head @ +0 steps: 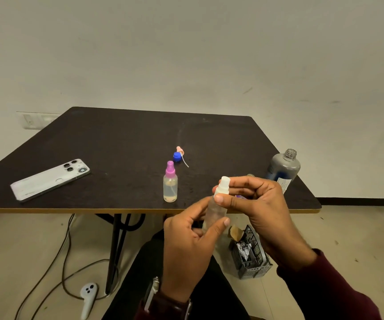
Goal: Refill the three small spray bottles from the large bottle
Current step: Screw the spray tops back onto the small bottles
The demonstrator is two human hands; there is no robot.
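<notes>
I hold a small clear spray bottle (pixel 214 213) with a white spray top (pixel 223 185) in front of the table's near edge. My left hand (pixel 191 245) grips its body from below. My right hand (pixel 255 204) pinches the white top between thumb and fingers. A second small bottle (pixel 170 188) with a pink spray top stands upright on the dark table (pixel 117 146). The large uncapped bottle (pixel 283 167) stands at the table's right edge, behind my right hand. A blue cap (pixel 176 156) and a peach spray head (pixel 180 149) with its dip tube lie mid-table.
A white phone (pixel 50 179) lies face down on the table's left side. Under the table's right side, a grey plastic basket (pixel 251 252) with scraps sits on the floor. Cables (pixel 66 250) and a white controller (pixel 88 296) lie on the floor at left.
</notes>
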